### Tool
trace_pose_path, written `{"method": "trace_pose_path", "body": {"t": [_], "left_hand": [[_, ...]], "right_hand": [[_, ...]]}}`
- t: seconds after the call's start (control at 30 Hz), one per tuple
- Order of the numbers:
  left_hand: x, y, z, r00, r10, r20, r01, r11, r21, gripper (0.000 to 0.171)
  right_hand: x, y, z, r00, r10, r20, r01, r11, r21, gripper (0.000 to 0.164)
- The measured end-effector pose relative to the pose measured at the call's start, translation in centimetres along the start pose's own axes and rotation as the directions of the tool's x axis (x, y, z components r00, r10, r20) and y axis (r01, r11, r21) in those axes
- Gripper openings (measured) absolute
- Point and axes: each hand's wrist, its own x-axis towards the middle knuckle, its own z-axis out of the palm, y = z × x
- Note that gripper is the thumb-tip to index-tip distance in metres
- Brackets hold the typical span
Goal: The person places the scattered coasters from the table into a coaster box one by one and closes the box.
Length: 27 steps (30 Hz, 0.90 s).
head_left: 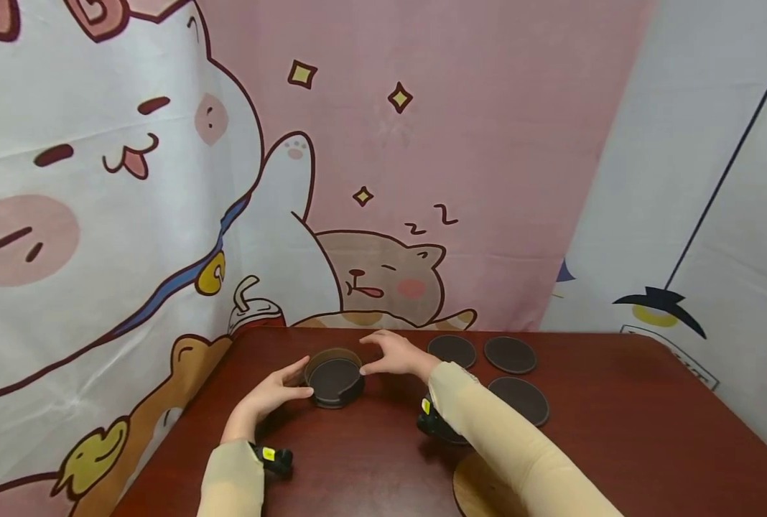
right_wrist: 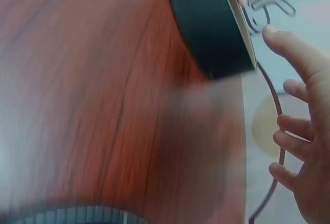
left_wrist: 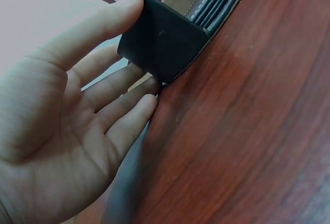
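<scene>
Pink and white cartoon-printed cloth hangs behind a dark reddish-brown wooden table. Toward the table's far edge, left of its middle, sits a round black coaster holder, brown on its inner wall, with a gap in its side facing the person and slightly to the right. Inside lies a stack of dark coasters; their layered edges show through the gap in the left wrist view.

At the holder's left side is the left hand, which grips it lightly. Its thumb presses on the outer wall near the rim, while the other fingers, only gently bent and slightly apart, reach round the wall with their tips against it.

Opposite, at the holder's right side, is the right hand. Its thumb and index finger are spread wide, and the remaining fingers are softly bent and separated; it grasps nothing. The thumb tip is just beside the rim, and the right wrist view shows a small space between them.

To the right of the holder, four loose dark round coasters lie on the table, one of them mostly hidden beneath the right wrist. Nearer the person is a light-brown round wooden disc, partly covered by the right sleeve. Both sleeves are cream, and a black wrist camera is worn on each arm.
</scene>
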Motion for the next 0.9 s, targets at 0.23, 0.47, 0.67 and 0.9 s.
{"method": "trace_pose_path", "body": {"t": [0.23, 0.47, 0.67, 0.9], "left_hand": [[-0.2, 0.0, -0.1, 1.0, 0.0, -0.007, 0.0, 1.0, 0.007, 0.082], [-0.4, 0.2, 0.2, 1.0, 0.009, 0.004, -0.009, 1.0, 0.01, 0.082], [-0.2, -0.1, 0.3, 1.0, -0.002, -0.011, 0.002, 1.0, -0.004, 0.082], [-0.2, 0.0, 0.3, 1.0, 0.01, 0.001, -0.01, 1.0, 0.015, 0.081]], "right_hand": [[-2.8, 4.0, -1.7, 0.997, 0.045, -0.055, -0.041, 0.997, 0.064, 0.07], [-6.3, 8.3, -2.8, 0.99, 0.135, -0.046, -0.133, 0.99, 0.052, 0.076], [-8.2, 10.8, -3.5, 0.983, 0.168, -0.069, -0.166, 0.986, 0.035, 0.078], [-9.1, 12.4, -3.9, 0.974, 0.2, -0.104, -0.197, 0.98, 0.034, 0.08]]}}
